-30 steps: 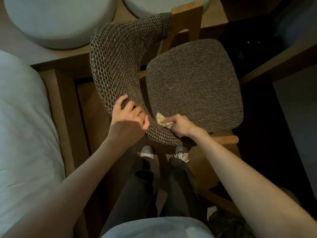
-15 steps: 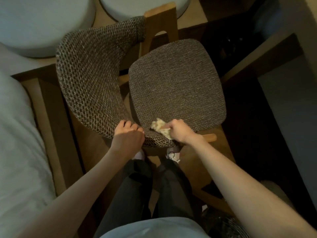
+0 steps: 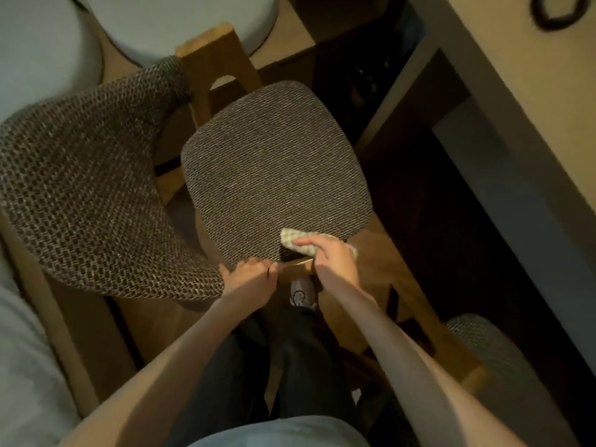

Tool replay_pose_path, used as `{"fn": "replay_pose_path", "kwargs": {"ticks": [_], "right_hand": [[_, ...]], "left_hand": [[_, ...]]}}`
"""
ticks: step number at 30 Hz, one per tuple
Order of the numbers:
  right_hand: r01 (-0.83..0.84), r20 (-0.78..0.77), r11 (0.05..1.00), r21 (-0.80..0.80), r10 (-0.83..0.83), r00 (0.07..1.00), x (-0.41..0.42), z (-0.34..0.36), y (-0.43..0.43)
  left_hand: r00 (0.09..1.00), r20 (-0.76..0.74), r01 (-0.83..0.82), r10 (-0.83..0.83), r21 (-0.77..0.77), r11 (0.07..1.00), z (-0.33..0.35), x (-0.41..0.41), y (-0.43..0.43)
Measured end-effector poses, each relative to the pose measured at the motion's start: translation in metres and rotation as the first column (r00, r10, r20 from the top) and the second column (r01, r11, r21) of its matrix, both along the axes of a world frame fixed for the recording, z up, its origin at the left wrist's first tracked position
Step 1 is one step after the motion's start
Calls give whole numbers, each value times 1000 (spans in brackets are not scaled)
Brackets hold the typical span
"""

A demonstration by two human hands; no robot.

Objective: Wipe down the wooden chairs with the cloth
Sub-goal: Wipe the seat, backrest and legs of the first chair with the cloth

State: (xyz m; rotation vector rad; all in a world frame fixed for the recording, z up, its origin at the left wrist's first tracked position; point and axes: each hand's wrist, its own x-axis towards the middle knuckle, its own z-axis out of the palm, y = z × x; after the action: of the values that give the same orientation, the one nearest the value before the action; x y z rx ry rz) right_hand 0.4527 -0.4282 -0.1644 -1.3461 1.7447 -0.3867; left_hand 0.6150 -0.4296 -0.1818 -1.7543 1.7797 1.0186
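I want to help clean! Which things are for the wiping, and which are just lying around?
For the job: cloth, right hand holding it, left hand, chair, second chair.
Just lying about: round white seats, dark ring, desk.

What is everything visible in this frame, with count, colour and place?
chair: one, brown weave on wood, centre.
cloth: one, pale checked, on the seat's near edge.
second chair: one, same weave, lower right, partly seen.
round pads: two, whitish, top left.
dark loop: one, black, on the pale counter, top right.
shoe: one, white, below the seat.
left hand: one, grips the chair's near edge.
right hand: one, holds the cloth.
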Motion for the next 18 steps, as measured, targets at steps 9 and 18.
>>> {"fn": "replay_pose_path", "kwargs": {"ticks": [9, 18], "right_hand": [[304, 120, 945, 121, -318, 940, -29, -10, 31], [368, 167, 918, -146, -344, 924, 9, -13, 46]], "left_hand": [[1000, -31, 4, -6, -60, 998, -3, 2, 1], [961, -177, 190, -211, -130, 973, 7, 21, 2]]}}
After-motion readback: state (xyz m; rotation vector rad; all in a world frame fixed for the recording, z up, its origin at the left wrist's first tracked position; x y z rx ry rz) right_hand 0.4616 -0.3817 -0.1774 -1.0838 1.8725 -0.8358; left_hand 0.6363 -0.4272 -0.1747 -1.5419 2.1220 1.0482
